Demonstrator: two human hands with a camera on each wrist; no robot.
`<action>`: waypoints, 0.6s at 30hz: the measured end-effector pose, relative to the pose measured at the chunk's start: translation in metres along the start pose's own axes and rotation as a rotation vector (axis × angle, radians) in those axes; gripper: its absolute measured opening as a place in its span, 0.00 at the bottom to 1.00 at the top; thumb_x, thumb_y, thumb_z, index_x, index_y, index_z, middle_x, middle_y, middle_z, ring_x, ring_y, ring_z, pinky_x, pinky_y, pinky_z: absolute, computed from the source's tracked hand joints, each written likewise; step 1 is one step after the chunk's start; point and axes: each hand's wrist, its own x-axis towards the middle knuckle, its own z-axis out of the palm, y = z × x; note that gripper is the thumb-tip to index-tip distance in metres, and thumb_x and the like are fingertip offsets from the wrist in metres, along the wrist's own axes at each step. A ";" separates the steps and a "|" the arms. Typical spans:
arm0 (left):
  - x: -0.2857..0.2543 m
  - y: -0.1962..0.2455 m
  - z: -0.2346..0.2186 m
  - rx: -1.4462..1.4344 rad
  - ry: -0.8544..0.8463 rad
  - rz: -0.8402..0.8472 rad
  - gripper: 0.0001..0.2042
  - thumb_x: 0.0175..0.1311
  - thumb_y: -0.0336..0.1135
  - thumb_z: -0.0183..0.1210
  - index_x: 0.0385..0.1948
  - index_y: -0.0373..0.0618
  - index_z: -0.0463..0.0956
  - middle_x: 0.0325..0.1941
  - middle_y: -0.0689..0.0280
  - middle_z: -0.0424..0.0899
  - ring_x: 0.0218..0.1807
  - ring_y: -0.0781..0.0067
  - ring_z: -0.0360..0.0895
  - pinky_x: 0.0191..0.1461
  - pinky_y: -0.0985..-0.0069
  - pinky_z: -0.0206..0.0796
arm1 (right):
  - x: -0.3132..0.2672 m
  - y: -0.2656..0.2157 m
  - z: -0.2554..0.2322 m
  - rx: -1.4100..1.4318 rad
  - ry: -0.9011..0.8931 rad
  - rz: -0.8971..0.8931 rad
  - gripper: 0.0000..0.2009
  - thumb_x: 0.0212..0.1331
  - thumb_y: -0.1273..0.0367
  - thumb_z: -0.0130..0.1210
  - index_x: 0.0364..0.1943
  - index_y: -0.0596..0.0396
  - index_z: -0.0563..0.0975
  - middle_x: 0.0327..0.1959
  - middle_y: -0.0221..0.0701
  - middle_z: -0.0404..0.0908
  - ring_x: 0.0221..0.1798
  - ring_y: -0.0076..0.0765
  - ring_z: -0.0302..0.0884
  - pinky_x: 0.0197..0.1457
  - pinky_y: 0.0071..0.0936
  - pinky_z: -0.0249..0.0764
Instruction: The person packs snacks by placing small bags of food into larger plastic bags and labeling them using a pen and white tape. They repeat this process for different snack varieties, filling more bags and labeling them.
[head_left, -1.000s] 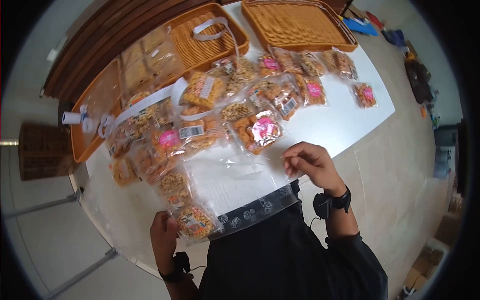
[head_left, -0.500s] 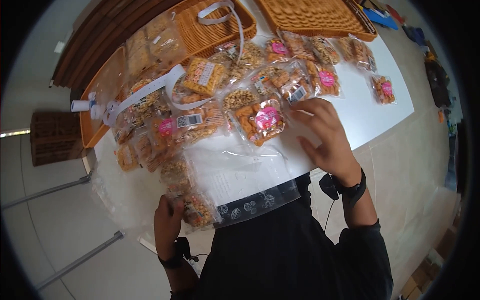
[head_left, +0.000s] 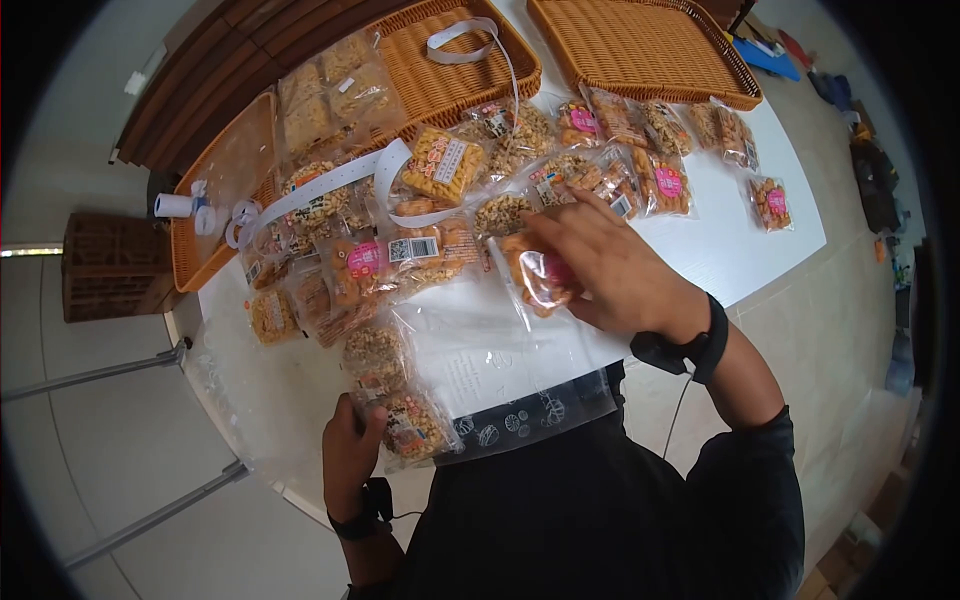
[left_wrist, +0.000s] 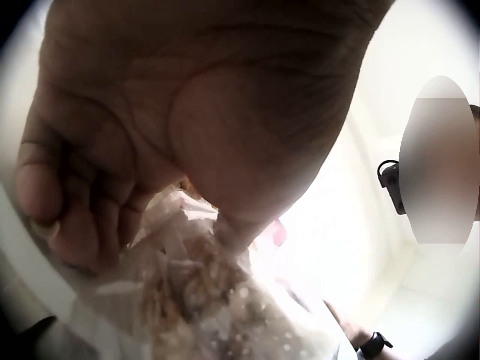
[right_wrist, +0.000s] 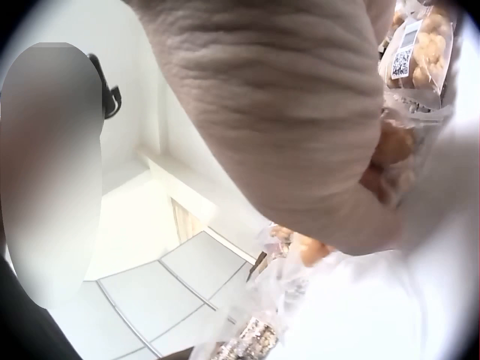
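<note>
In the head view my right hand grips a clear packet of orange-brown snacks with a pink label, its near edge tilted up. My left hand holds the left edge of a packet of round, pale snacks at the table's front edge, thumb on top. That packet lies over the left part of a large clear bag. In the left wrist view the thumb touches crinkled plastic. The right wrist view shows mostly the palm, with the fingertips hidden.
Many snack packets lie across the white table. Wicker trays stand along the back, one holding pale packets. A white strip curls over the pile, beside white rolls at the left.
My right hand has moved left and onto the pink-labelled packet, which is now gripped and tilted. My left hand remains at the front packet. The head view has shifted slightly.
</note>
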 end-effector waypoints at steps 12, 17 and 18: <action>0.000 0.005 -0.007 0.078 -0.059 -0.015 0.19 0.65 0.45 0.61 0.45 0.37 0.72 0.25 0.53 0.79 0.26 0.54 0.77 0.33 0.62 0.68 | 0.003 0.056 -0.054 -0.384 -0.085 -0.119 0.28 0.53 0.76 0.60 0.62 0.57 0.70 0.57 0.40 0.74 0.63 0.50 0.71 0.68 0.40 0.69; -0.005 0.006 -0.005 0.039 0.024 0.015 0.20 0.64 0.45 0.63 0.45 0.36 0.73 0.22 0.56 0.77 0.24 0.58 0.76 0.31 0.64 0.68 | 0.015 0.052 -0.044 -0.400 -0.088 -0.152 0.20 0.62 0.75 0.53 0.60 0.56 0.72 0.59 0.40 0.75 0.64 0.49 0.72 0.69 0.41 0.67; -0.006 0.006 -0.005 0.021 0.026 0.007 0.20 0.63 0.45 0.63 0.45 0.36 0.74 0.22 0.56 0.77 0.24 0.59 0.76 0.31 0.64 0.68 | 0.015 0.055 -0.041 -0.441 -0.098 -0.154 0.21 0.62 0.75 0.53 0.61 0.56 0.72 0.59 0.42 0.76 0.62 0.50 0.73 0.68 0.42 0.68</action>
